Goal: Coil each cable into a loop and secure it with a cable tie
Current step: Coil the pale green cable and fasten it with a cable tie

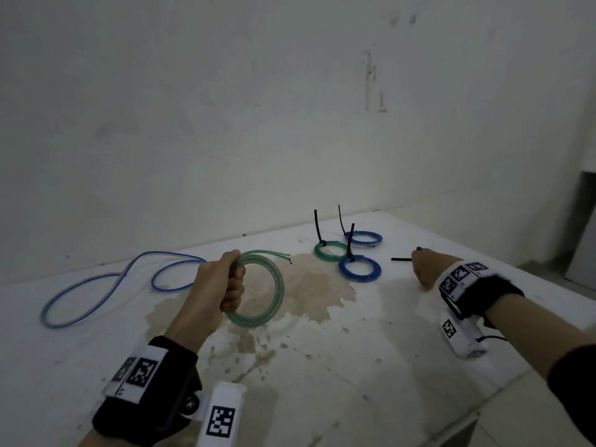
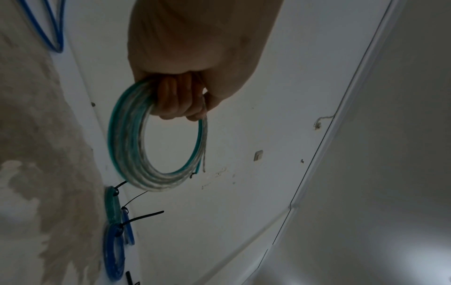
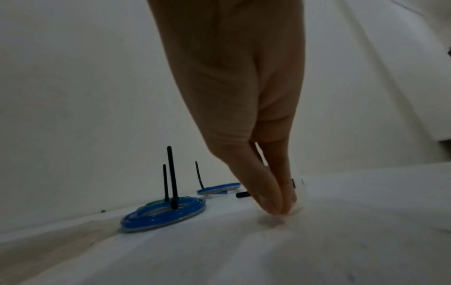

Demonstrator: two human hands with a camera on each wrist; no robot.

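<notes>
My left hand (image 1: 225,285) grips a coil of green cable (image 1: 278,290) by its left side and holds it just above the table, its two loose ends sticking out to the upper right. In the left wrist view the fingers (image 2: 175,96) curl through the green coil (image 2: 124,138). My right hand (image 1: 422,269) is down on the table at the right, fingertips together on a loose black cable tie (image 1: 401,259). In the right wrist view the right hand (image 3: 278,208) pinches at the table surface, and the tie's end (image 3: 242,194) pokes out to the left.
Three tied coils lie at the back: a green one (image 1: 329,251) and two blue ones (image 1: 359,269) (image 1: 366,237), their black tie tails standing upright. A loose blue cable (image 1: 106,285) sprawls at the left. A brown stain (image 1: 316,291) marks the white table, whose right edge (image 1: 548,285) is near my right arm.
</notes>
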